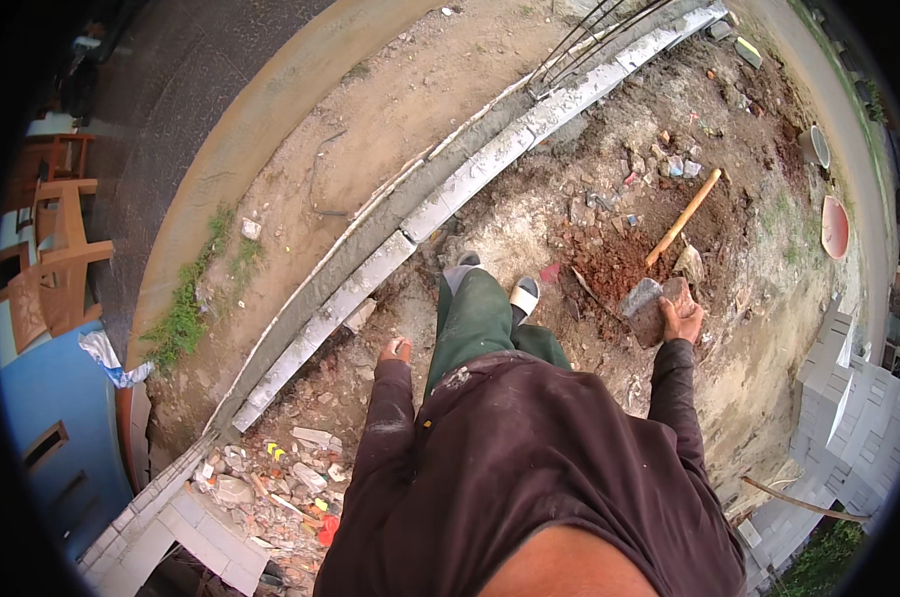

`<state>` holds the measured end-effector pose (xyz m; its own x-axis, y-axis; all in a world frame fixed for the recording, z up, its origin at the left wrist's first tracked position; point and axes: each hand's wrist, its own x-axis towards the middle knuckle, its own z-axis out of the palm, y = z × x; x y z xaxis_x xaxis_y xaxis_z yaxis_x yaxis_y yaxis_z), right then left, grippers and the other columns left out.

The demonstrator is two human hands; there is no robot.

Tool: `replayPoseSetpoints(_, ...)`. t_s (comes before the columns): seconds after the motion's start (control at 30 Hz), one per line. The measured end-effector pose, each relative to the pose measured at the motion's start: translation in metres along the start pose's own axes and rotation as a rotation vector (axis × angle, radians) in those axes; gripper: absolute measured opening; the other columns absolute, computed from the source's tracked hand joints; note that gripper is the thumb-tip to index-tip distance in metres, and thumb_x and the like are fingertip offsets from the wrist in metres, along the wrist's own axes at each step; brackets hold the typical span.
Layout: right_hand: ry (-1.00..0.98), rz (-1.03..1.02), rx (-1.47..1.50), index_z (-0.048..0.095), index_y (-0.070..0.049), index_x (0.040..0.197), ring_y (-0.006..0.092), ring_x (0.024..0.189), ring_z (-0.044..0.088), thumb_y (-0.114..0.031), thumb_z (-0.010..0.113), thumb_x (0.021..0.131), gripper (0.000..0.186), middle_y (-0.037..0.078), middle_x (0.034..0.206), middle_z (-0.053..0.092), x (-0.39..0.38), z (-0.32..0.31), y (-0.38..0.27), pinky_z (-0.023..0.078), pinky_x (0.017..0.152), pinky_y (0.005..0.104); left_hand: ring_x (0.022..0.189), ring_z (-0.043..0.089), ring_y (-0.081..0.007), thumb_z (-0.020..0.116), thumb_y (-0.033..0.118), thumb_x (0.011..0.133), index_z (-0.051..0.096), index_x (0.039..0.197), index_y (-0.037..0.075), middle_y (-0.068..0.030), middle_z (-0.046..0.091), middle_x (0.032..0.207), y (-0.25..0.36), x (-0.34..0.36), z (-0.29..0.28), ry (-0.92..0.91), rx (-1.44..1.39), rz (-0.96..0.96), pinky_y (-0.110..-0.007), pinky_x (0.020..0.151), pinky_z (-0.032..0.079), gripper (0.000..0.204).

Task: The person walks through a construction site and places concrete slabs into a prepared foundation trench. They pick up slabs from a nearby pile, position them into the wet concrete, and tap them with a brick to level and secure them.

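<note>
From my remote seat I look down through the head view past a dark brown, long-sleeved top (530, 448) and dusty dark green trousers (480, 318). On my right side, the right hand (681, 316) has its fingers bent round the edge of a rough, blocky grey-and-brown lump (647, 312); the wide lens blurs it, but I take it for a stone. That lump is low over the dug ground, right of the pale open-toed sandal (524, 296), beside a patch of loose red-brown soil (609, 261). Just beyond it I see a pale, pointed stone (689, 263) and a straight, light wooden handle (684, 217) slanting away up and to the right, its near end at the soil.

The left hand (395, 350) hangs beside the left thigh, well apart from the lump, with its fingers curled; I cannot tell whether they close on anything. It is nearest to a long, low, grey concrete wall (321, 333) that runs diagonally across my view. Below that hand I have a heap of broken, pale masonry rubble (306, 473), and at far right a round pink basin (835, 228) near a grey bucket (818, 146)
</note>
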<state>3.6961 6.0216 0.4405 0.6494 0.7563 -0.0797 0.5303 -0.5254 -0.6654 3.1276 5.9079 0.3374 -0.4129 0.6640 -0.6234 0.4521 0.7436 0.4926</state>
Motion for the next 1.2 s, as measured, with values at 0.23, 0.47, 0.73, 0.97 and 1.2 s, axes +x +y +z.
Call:
replayPoseSetpoints(0.23, -0.202, -0.089, 0.025, 0.043, 0.004, 0.104, 0.0226, 0.088, 0.053, -0.032, 0.078, 0.056, 0.069, 0.017, 0.097, 0.053, 0.073, 0.085, -0.117, 0.042, 0.078, 0.0315, 0.095, 0.055, -0.0298, 0.054, 0.039, 0.076, 0.057, 0.106, 0.004, -0.0169, 0.059, 0.100, -0.010, 0.023, 0.029, -0.015, -0.035, -0.300, -0.037, 0.081, 0.043, 0.046)
replayPoseSetpoints(0.47, -0.277, -0.092, -0.113, 0.041, 0.006, 0.109, 0.0292, 0.088, 0.054, -0.039, 0.076, 0.056, 0.077, 0.022, 0.097, 0.054, 0.113, 0.233, -0.098, 0.042, 0.080, 0.0351, 0.094, 0.056, -0.0298, 0.053, 0.032, 0.078, 0.058, 0.102, 0.006, -0.0146, 0.059, 0.101, 0.065, 0.157, 0.111, -0.132, 0.087, -0.231, -0.038, 0.079, 0.044, 0.037)
replayPoseSetpoints(0.73, -0.430, -0.178, -0.310, 0.042, 0.003, 0.109, 0.0331, 0.090, 0.055, -0.041, 0.075, 0.055, 0.078, 0.024, 0.097, 0.055, 0.187, 0.434, 0.018, 0.044, 0.078, 0.0367, 0.083, 0.055, -0.0287, 0.058, 0.022, 0.074, 0.062, 0.084, 0.009, -0.0105, 0.058, 0.085, 0.152, 0.388, 0.269, 0.084, 0.218, 0.435, -0.037, 0.072, 0.044, 0.017)
replayPoseSetpoints(0.97, -0.575, -0.203, -0.337, 0.042, 0.001, 0.110, 0.0322, 0.086, 0.057, -0.039, 0.075, 0.056, 0.075, 0.022, 0.094, 0.057, 0.243, 0.552, 0.139, 0.045, 0.077, 0.0365, 0.089, 0.052, -0.0248, 0.071, 0.026, 0.063, 0.060, 0.095, 0.013, -0.0063, 0.054, 0.090, 0.186, 0.513, 0.344, 0.217, 0.462, 0.923, -0.040, 0.078, 0.040, 0.035)
replayPoseSetpoints(1.2, -0.692, -0.167, -0.377, 0.040, 0.000, 0.114, 0.0331, 0.093, 0.055, -0.036, 0.075, 0.057, 0.075, 0.023, 0.102, 0.054, 0.265, 0.583, 0.224, 0.043, 0.081, 0.0374, 0.080, 0.051, -0.0213, 0.073, 0.025, 0.060, 0.061, 0.086, 0.012, -0.0017, 0.052, 0.081, 0.179, 0.527, 0.371, 0.352, 0.559, 1.135, -0.048, 0.081, 0.035, 0.031)
